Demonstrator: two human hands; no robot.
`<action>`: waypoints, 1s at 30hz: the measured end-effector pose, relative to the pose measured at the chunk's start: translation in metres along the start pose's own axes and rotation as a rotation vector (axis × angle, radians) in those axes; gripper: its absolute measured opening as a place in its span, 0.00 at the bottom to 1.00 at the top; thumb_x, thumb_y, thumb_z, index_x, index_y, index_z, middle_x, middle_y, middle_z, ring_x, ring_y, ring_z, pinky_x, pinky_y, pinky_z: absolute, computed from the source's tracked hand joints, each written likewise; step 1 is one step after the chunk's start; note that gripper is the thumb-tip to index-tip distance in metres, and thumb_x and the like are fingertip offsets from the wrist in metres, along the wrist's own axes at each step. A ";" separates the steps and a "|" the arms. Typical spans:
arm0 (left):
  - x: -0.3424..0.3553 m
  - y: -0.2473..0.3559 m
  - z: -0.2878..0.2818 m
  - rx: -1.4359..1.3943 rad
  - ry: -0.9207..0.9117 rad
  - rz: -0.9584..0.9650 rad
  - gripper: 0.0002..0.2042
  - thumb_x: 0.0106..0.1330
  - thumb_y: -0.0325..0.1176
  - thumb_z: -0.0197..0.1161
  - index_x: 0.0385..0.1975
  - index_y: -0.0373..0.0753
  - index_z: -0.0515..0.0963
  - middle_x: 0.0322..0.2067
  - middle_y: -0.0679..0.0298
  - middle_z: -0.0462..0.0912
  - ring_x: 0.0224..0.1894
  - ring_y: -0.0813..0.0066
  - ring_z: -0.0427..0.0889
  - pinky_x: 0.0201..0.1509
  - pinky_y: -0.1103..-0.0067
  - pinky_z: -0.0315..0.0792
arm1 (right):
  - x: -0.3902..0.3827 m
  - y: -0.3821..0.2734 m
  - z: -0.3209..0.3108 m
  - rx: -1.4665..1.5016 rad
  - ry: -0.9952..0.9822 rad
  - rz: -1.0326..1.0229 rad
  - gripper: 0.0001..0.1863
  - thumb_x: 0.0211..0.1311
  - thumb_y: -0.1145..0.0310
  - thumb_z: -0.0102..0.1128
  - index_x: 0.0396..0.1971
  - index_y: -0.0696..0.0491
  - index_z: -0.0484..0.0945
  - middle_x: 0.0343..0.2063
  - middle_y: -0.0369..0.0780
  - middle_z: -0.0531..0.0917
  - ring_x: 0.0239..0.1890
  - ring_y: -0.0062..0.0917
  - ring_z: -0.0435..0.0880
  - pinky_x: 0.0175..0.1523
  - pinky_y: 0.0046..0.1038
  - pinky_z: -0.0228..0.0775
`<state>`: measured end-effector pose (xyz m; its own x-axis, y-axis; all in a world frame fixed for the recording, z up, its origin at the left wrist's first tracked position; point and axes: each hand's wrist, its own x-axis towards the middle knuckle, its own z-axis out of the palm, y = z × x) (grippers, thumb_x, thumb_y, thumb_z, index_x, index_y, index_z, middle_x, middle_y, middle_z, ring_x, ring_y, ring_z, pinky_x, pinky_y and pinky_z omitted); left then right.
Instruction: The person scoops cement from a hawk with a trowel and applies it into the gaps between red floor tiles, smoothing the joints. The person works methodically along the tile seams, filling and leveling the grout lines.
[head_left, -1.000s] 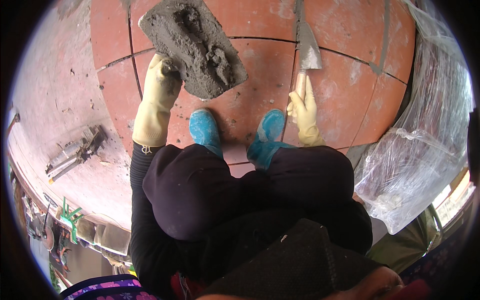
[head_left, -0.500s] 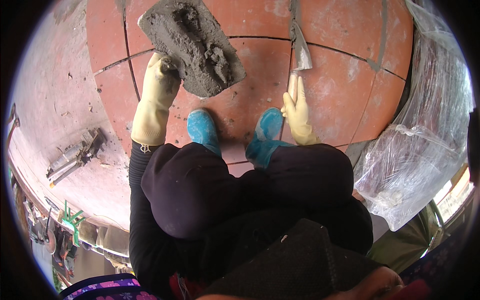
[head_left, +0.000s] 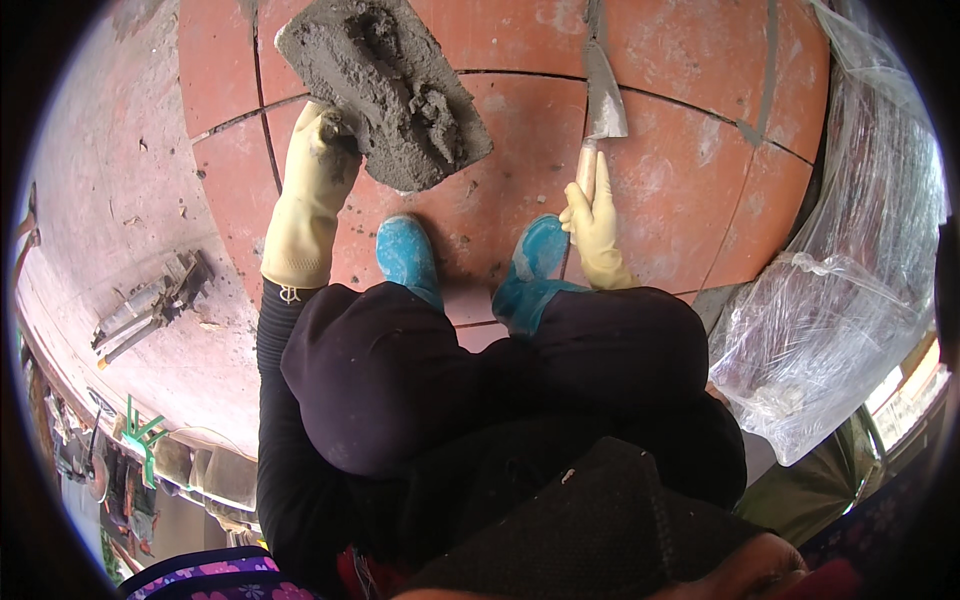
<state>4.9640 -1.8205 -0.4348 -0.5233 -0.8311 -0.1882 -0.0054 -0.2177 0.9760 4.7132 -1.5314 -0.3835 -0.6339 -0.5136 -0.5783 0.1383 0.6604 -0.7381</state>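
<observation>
My left hand (head_left: pixel 312 190), in a cream rubber glove, is closed at the near left edge of a mortar board (head_left: pixel 286 44). Its grip is partly hidden below the board. Thick grey mortar (head_left: pixel 380 90) lies heaped over the board, with a hollow in the far part. On the right, my gloved right hand (head_left: pixel 600 228) holds a trowel (head_left: pixel 608 112) by its pale handle, two fingers stretched along it. The narrow blade, smeared grey, points away from me over a joint between the terracotta tiles (head_left: pixel 520 140).
My blue boots (head_left: pixel 405 252) stand on the tiles between both hands. Clear plastic sheeting (head_left: pixel 830 310) covers something along the right. A metal tool (head_left: pixel 150 308) lies on the pale floor at left. Some joints, such as the grey-filled joint (head_left: pixel 769 70), hold mortar.
The trowel blade has turned slightly, showing more of its face. My left hand and the loaded mortar board keep nearly the same place.
</observation>
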 end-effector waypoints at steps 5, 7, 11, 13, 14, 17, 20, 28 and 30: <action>-0.006 0.003 0.000 0.127 -0.099 0.086 0.10 0.59 0.13 0.56 0.37 0.34 0.77 0.39 0.59 0.79 0.42 0.66 0.81 0.44 0.77 0.77 | 0.005 -0.007 -0.007 0.129 0.033 -0.027 0.40 0.71 0.71 0.55 0.77 0.49 0.46 0.28 0.36 0.77 0.19 0.15 0.74 0.23 0.20 0.71; -0.005 0.004 0.004 -0.355 -0.063 -0.124 0.09 0.64 0.17 0.54 0.41 0.34 0.76 0.40 0.59 0.79 0.42 0.67 0.80 0.46 0.76 0.76 | 0.006 -0.011 -0.009 0.119 0.040 -0.020 0.38 0.70 0.73 0.53 0.76 0.51 0.47 0.31 0.37 0.77 0.20 0.15 0.74 0.22 0.20 0.70; -0.003 0.009 0.010 -0.569 -0.045 -0.239 0.09 0.68 0.22 0.51 0.45 0.34 0.74 0.40 0.60 0.79 0.43 0.68 0.80 0.48 0.76 0.75 | 0.007 -0.016 -0.008 0.145 0.008 -0.008 0.38 0.70 0.74 0.52 0.76 0.52 0.47 0.32 0.37 0.77 0.20 0.14 0.74 0.22 0.19 0.69; -0.005 0.015 0.009 -0.355 -0.077 -0.141 0.09 0.67 0.22 0.52 0.45 0.34 0.75 0.40 0.60 0.79 0.42 0.69 0.80 0.47 0.77 0.75 | 0.006 -0.017 -0.006 0.131 0.023 0.008 0.38 0.70 0.74 0.52 0.76 0.52 0.47 0.32 0.37 0.77 0.20 0.14 0.74 0.22 0.19 0.68; -0.006 0.019 0.008 -0.144 -0.083 -0.044 0.09 0.67 0.21 0.53 0.44 0.34 0.75 0.40 0.61 0.79 0.41 0.70 0.80 0.47 0.77 0.75 | 0.006 -0.017 -0.005 0.125 0.029 0.007 0.38 0.70 0.74 0.52 0.76 0.52 0.47 0.32 0.37 0.77 0.20 0.14 0.74 0.22 0.18 0.68; -0.008 0.025 0.006 0.580 -0.118 0.260 0.10 0.64 0.17 0.55 0.43 0.34 0.75 0.40 0.62 0.79 0.41 0.71 0.80 0.45 0.79 0.75 | 0.005 -0.017 -0.004 0.053 0.053 0.041 0.38 0.71 0.73 0.52 0.76 0.51 0.46 0.32 0.37 0.77 0.20 0.14 0.74 0.21 0.18 0.68; -0.008 0.022 0.006 -0.016 -0.115 -0.023 0.13 0.59 0.11 0.57 0.41 0.33 0.76 0.40 0.62 0.79 0.41 0.71 0.81 0.44 0.79 0.76 | 0.004 -0.015 -0.002 0.044 0.004 0.012 0.38 0.71 0.72 0.53 0.76 0.50 0.46 0.32 0.37 0.77 0.20 0.14 0.74 0.21 0.18 0.68; -0.003 0.005 0.008 -0.069 -0.030 0.015 0.14 0.58 0.09 0.56 0.42 0.32 0.76 0.38 0.62 0.79 0.41 0.72 0.80 0.43 0.80 0.76 | 0.006 -0.012 -0.002 0.071 0.035 0.013 0.38 0.71 0.71 0.53 0.77 0.49 0.47 0.31 0.37 0.77 0.19 0.13 0.73 0.21 0.18 0.67; -0.006 0.011 0.012 -0.395 -0.039 -0.108 0.13 0.59 0.11 0.55 0.42 0.32 0.76 0.37 0.62 0.79 0.40 0.72 0.80 0.43 0.80 0.76 | 0.006 -0.011 -0.002 0.055 0.036 0.006 0.38 0.71 0.71 0.53 0.76 0.49 0.47 0.31 0.37 0.77 0.20 0.14 0.73 0.22 0.18 0.67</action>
<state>4.9569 -1.8121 -0.4221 -0.5693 -0.7745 -0.2757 0.2613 -0.4884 0.8326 4.7061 -1.5407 -0.3779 -0.6594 -0.4892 -0.5708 0.1835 0.6316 -0.7533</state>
